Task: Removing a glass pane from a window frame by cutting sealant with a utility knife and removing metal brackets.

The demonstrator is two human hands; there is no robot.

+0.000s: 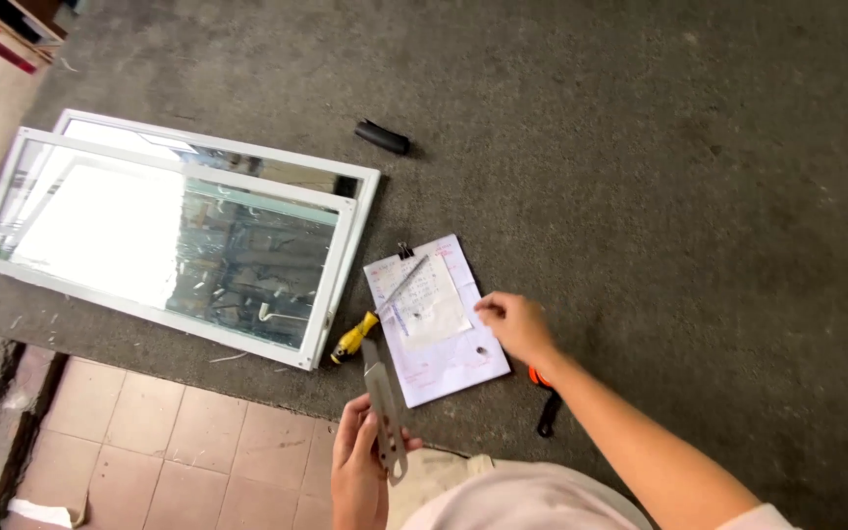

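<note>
My left hand (358, 474) grips a flat grey metal strip (383, 404) that points up and away from me, low in the view. My right hand (513, 326) reaches forward with its fingers curled and its fingertips on the right edge of a clipped stack of papers (436, 319) lying on the grey floor. A pen or thin rod (406, 282) lies across the top sheet, and a black binder clip holds the stack's far edge. Whether the right hand pinches anything is not visible.
Two white-framed glass window panels (174, 236) lie stacked on the floor to the left. A yellow-handled screwdriver (354, 339) lies between them and the papers. An orange and black tool (545, 397) sits under my right forearm. A short black tube (382, 137) lies farther off. Tiled floor (169, 451) begins at lower left.
</note>
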